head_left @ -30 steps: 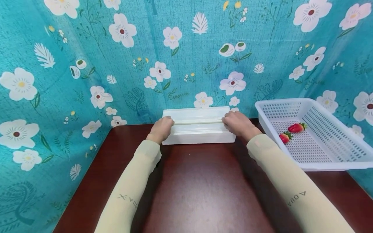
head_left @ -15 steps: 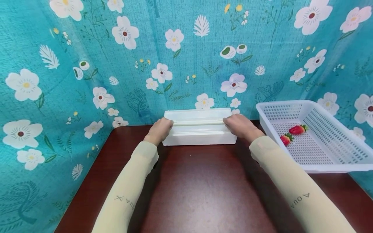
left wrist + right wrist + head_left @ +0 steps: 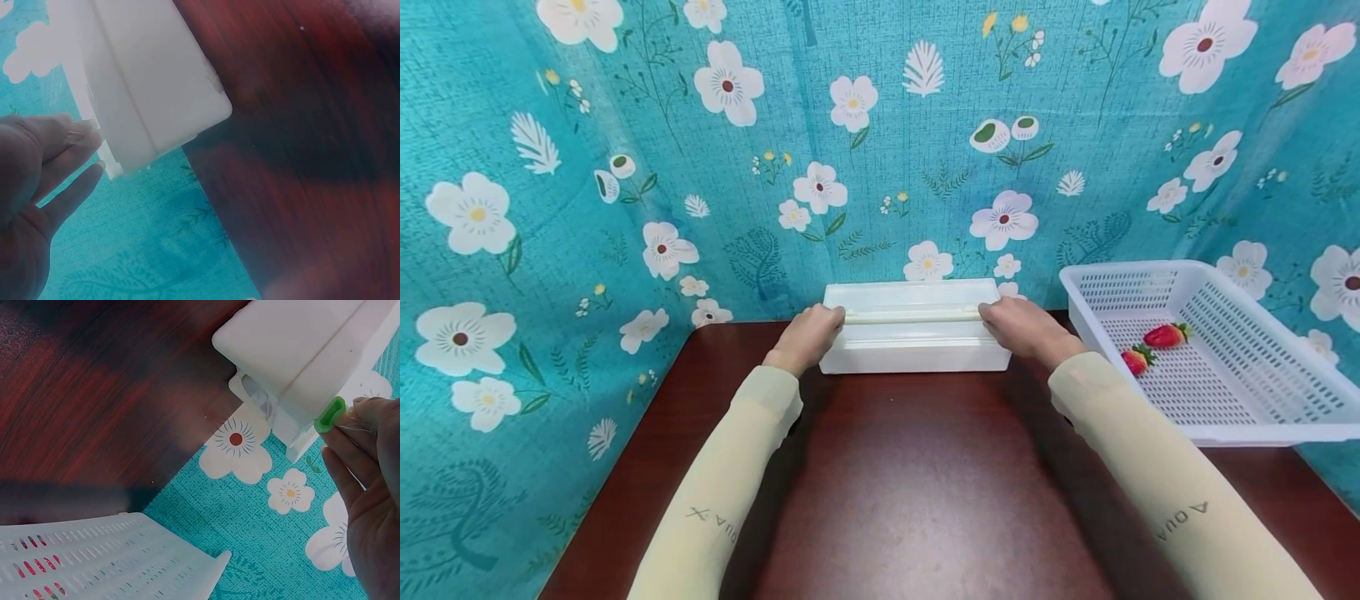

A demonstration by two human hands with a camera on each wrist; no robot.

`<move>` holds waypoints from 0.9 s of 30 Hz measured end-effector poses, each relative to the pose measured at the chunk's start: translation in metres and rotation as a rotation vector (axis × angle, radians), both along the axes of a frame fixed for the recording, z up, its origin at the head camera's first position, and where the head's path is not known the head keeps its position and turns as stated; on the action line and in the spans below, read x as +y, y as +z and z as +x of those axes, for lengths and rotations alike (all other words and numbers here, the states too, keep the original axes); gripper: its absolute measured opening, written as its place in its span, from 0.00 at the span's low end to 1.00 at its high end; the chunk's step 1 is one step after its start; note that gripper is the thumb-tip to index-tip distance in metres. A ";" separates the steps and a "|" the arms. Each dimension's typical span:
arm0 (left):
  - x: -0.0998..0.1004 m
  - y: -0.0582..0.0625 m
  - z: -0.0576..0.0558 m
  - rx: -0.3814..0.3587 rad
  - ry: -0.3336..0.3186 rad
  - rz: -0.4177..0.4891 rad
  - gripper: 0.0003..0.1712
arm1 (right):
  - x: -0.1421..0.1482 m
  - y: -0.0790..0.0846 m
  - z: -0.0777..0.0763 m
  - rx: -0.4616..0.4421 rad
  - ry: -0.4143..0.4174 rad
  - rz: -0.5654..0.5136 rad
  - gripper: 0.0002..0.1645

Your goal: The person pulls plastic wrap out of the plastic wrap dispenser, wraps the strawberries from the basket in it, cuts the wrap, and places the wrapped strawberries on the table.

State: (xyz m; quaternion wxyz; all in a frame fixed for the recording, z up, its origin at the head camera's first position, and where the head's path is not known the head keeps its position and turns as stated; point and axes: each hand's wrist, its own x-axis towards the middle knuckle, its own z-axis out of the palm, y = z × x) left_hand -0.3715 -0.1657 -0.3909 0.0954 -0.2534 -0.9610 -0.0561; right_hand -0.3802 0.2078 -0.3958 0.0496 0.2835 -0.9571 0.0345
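A long white cling film dispenser (image 3: 917, 360) stands at the back of the table, against the curtain. Across its top runs a pale strip (image 3: 913, 317), with a hand at each end. My left hand (image 3: 808, 333) pinches clear cling film (image 3: 80, 130) between thumb and fingertips at the dispenser's left end. At the other end, my right hand (image 3: 1026, 329) pinches the film too, beside a small green plastic piece (image 3: 330, 414) on the dispenser's edge. From the head view the fingertips are mostly hidden behind the knuckles.
On the right of the dark red table (image 3: 887, 483) stands a white perforated basket (image 3: 1262, 433). Two strawberries (image 3: 1167, 336) lie inside it. A blue flowered curtain (image 3: 880, 150) hangs behind and along both sides.
The head view has shifted slightly. Both hands have drifted a little outward and stay at the dispenser's ends. The dispenser and basket keep their places on the table.
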 end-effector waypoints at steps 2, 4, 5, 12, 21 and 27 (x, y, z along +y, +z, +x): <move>-0.002 -0.001 0.000 0.004 -0.011 -0.001 0.10 | 0.001 0.001 0.001 -0.007 0.002 -0.013 0.07; -0.003 -0.001 0.001 0.001 -0.018 0.003 0.09 | 0.002 0.002 0.003 -0.015 0.004 -0.023 0.07; -0.004 -0.001 0.002 -0.002 -0.020 0.005 0.09 | 0.002 0.003 0.003 -0.019 0.005 -0.029 0.08; -0.008 0.002 0.007 -0.011 -0.033 0.048 0.10 | 0.005 0.006 0.008 -0.032 0.042 -0.076 0.09; -0.014 0.005 0.009 -0.002 -0.089 0.050 0.08 | 0.010 0.012 0.013 -0.040 0.034 -0.083 0.07; -0.017 0.007 0.014 0.002 -0.095 0.059 0.06 | 0.010 0.014 0.017 -0.051 0.051 -0.097 0.06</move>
